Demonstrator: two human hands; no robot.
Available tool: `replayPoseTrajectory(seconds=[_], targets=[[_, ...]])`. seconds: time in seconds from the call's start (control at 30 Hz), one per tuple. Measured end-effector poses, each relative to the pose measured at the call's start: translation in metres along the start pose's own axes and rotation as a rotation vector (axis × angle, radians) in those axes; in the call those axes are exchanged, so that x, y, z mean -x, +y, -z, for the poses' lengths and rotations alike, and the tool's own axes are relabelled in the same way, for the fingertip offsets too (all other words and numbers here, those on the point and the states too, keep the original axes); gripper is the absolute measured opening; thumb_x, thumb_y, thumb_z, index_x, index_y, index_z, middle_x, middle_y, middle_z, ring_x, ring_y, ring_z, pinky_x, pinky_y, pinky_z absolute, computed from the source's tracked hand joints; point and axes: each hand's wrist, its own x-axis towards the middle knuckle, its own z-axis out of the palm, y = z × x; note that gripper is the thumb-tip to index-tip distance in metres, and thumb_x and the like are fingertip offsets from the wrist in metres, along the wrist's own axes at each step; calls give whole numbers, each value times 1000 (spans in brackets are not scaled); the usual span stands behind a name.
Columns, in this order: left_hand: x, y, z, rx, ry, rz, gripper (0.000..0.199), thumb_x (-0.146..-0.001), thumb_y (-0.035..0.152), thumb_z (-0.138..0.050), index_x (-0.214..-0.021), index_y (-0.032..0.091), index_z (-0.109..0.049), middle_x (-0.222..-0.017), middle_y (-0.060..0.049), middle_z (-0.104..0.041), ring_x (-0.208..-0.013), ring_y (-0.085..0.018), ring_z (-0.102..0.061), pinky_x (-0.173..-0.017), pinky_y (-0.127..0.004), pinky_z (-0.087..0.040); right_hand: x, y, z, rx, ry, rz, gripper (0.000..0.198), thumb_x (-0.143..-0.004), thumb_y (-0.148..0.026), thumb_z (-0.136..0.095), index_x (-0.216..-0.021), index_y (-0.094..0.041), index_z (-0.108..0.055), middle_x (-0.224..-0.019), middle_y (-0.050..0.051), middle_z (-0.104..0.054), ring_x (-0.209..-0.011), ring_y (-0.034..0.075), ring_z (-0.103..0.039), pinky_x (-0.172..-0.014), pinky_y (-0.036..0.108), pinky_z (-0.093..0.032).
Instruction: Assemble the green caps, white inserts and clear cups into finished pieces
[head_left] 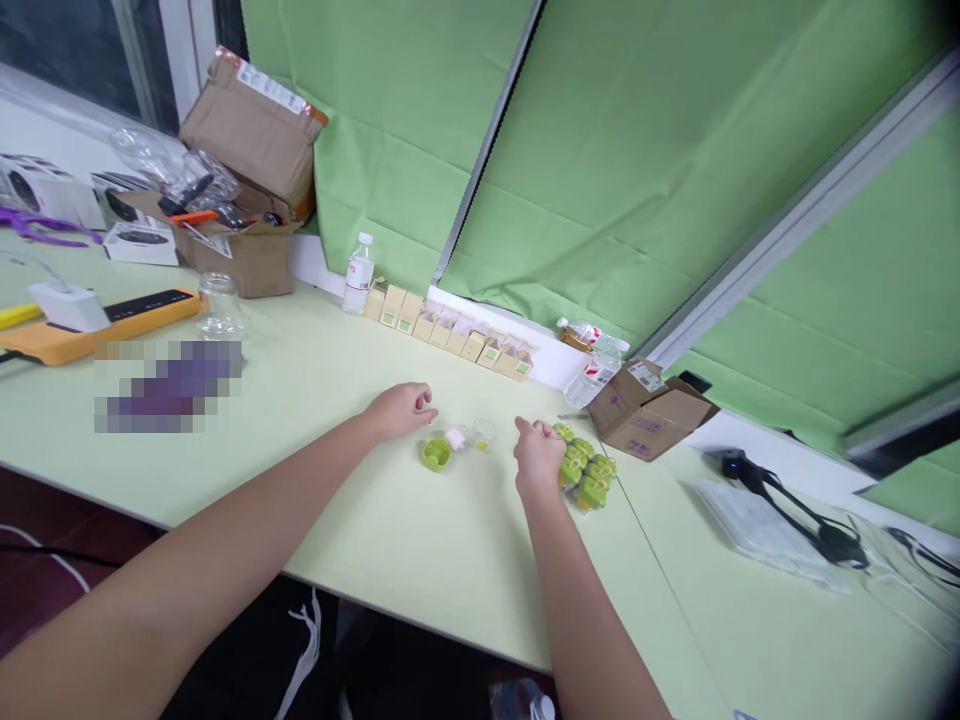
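Note:
My left hand (403, 410) hovers over the desk with fingers loosely curled, the thumb a little apart from them and nothing visible between. Just below and right of it stands a small green cup-like container (436, 455). Beside that container lies a pale pink block (455, 438), with a small clear plastic cup (484, 432) to its right. My right hand (538, 455) is closed, with its thumb and index finger toward the middle; anything in its grip is too small or hidden to tell. Several green containers with yellow ribbon-like tops (589, 470) sit bunched right behind it.
A row of small tan boxes (457, 332) runs along the wall, ending at an upright water bottle (359, 274). More bottles (596, 378) lean by a cardboard box (649, 410). A glass jar (219, 305) and an orange power strip (112, 325) occupy the left side.

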Motion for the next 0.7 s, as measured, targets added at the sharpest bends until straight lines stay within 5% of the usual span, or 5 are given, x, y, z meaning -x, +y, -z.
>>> replayPoseTrajectory(seconds=[0.17, 0.37, 0.57, 0.7], targets=[[0, -5, -2, -41, -131, -29, 9, -69, 31, -70, -72, 22, -69, -80, -2, -68, -73, -18, -59, -63, -27, -40, 12, 2, -8, 102, -74, 156, 49, -71, -29, -65, -56, -25, -19, -51, -11, -16, -46, 8, -16, -43, 25, -20], [-1, -3, -4, 62, -145, -38, 10, -72, 24, -66, -80, 20, -69, -81, -3, -69, -73, -18, -62, -67, -28, -46, 25, -5, -11, 202, -190, 269, 34, -76, -35, -66, -60, -23, -38, -52, -9, -31, -48, 9, -30, -47, 24, -28], [-1, 17, -13, 310, -135, -71, 19, -76, 29, -67, -90, 16, -66, -87, -6, -69, -81, -17, -66, -79, -31, -53, 41, -16, -13, 338, -387, 437, 23, -80, -42, -67, -85, -21, -58, -71, -2, -61, -56, 11, -51, -52, 24, -41], [3, 35, -19, 483, -184, -108, 27, -75, 25, -70, -98, 16, -60, -89, -5, -69, -83, -15, -68, -80, -30, -55, 43, -15, -13, 277, -545, 428, 30, -79, -41, -69, -101, -21, -64, -90, 4, -70, -69, 14, -62, -57, 25, -50]])
